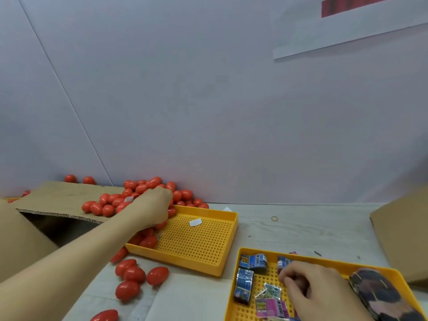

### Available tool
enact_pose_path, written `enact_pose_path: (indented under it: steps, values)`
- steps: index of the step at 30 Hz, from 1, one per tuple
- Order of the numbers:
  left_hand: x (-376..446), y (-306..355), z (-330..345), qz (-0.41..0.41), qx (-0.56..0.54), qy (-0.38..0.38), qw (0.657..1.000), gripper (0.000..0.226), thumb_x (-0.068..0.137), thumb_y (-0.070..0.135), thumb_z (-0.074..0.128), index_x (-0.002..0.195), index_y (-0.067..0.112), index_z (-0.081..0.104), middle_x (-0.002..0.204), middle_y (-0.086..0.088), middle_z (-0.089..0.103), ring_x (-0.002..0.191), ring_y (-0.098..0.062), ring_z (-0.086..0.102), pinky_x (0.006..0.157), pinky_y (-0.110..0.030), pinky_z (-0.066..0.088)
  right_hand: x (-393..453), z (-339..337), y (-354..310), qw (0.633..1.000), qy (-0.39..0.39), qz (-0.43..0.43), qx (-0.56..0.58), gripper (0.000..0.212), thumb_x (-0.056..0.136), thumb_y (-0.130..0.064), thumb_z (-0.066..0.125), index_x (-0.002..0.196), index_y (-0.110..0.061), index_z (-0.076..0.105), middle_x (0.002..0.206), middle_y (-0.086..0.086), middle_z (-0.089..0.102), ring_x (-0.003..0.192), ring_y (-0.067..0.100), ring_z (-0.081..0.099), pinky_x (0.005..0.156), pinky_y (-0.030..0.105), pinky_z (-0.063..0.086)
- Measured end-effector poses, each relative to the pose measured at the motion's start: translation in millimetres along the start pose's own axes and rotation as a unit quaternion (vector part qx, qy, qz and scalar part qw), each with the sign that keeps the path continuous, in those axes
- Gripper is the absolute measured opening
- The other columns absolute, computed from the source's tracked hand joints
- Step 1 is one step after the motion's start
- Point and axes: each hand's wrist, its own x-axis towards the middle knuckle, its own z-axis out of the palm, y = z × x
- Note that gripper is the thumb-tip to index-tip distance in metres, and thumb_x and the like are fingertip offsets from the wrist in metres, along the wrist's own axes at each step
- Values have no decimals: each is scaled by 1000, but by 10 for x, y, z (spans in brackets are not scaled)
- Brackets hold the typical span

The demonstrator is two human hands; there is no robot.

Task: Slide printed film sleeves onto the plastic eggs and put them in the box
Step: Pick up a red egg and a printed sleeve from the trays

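Note:
A heap of red plastic eggs (pixel 139 191) lies against the back wall and spills into a yellow perforated tray (pixel 203 242). My left hand (pixel 152 207) reaches into that heap, fingers curled down among the eggs; what it grips is hidden. More red eggs (pixel 134 274) lie loose on the table near my forearm. A second yellow tray (pixel 234 286) at the lower right holds bundles of printed film sleeves (pixel 253 262). My right hand (pixel 308 286) rests in it, fingertips pinching at the sleeves. An open cardboard box (pixel 58 202) stands at the left.
A dark banded stack of sleeves (pixel 379 295) fills the right end of the sleeve tray. Another cardboard piece (pixel 400 232) stands at the far right. A rubber band (pixel 274 218) and a small white slip (pixel 195 222) lie on the table and tray.

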Motion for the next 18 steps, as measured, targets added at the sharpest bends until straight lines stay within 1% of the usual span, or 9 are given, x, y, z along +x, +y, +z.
enact_pose_path:
  steps: [2, 4, 7, 9, 10, 12, 13, 16, 18]
  values:
    - [6, 157, -46, 28, 10, 44, 999, 14, 93, 16, 54, 108, 14, 54, 112, -8, 58, 92, -22, 52, 68, -30, 41, -2, -2, 30, 1000, 11, 2, 12, 20, 94, -27, 61, 76, -36, 66, 65, -7, 63, 61, -12, 55, 57, 10, 43]
    - [-45, 363, -104, 58, -51, 70, 995, 19, 91, 11, 54, 110, 13, 53, 113, -9, 56, 96, -28, 55, 75, -36, 48, -2, 10, 46, 999, 25, -3, 25, 22, 93, -20, 62, 76, -34, 68, 64, -6, 62, 62, -14, 54, 57, 10, 43]
    - [-180, 748, -223, 90, -249, 88, 960, 15, 89, 11, 57, 102, 17, 56, 104, -4, 58, 78, -19, 57, 56, -25, 42, -24, 16, 29, 998, 52, -16, 36, 24, 92, -15, 63, 76, -32, 70, 68, -6, 67, 69, -13, 56, 59, 11, 45]
    - [-314, 1086, -263, 108, -404, 84, 904, 6, 91, 16, 57, 93, 20, 59, 90, 0, 60, 68, -14, 55, 49, -21, 40, -40, 3, 19, 995, 78, -25, 49, 27, 90, -14, 64, 72, -33, 69, 63, -8, 67, 66, -9, 56, 57, 11, 45]
    - [-394, 1259, -260, 111, -478, 75, 868, 10, 95, 18, 52, 91, 22, 61, 83, 2, 60, 66, -13, 56, 48, -20, 41, -51, -7, 16, 994, 92, -30, 54, 29, 90, -14, 64, 70, -34, 68, 62, -12, 66, 64, -8, 56, 56, 10, 44]
    - [-550, 1584, -179, 102, -615, 39, 781, 27, 101, 19, 41, 89, 24, 64, 76, 4, 61, 63, -11, 55, 47, -18, 41, -65, -32, 22, 990, 118, -37, 62, 28, 90, -15, 64, 70, -33, 67, 62, -18, 64, 61, -5, 56, 55, 10, 42]
    - [-629, 1717, -112, 92, -675, 18, 732, 29, 103, 20, 39, 90, 23, 65, 75, 4, 63, 60, -9, 54, 47, -19, 41, -68, -43, 34, 988, 129, -40, 69, 27, 90, -16, 64, 70, -33, 68, 61, -14, 64, 59, -1, 56, 54, 12, 42]
    - [-858, 1947, 116, 63, -798, -5, 600, 21, 101, 27, 51, 90, 17, 65, 68, 1, 64, 50, -10, 50, 45, -21, 40, -70, -59, 70, 984, 148, -49, 83, 26, 90, -16, 64, 71, -33, 69, 62, -5, 65, 54, 6, 55, 51, 16, 40]
    - [-948, 1976, 234, 37, -828, 10, 559, 27, 99, 33, 57, 77, 19, 66, 61, -2, 55, 45, -9, 44, 42, -21, 35, -69, -48, 81, 981, 158, -54, 102, 27, 90, -14, 64, 72, -33, 70, 63, -8, 66, 52, 6, 55, 50, 14, 40]
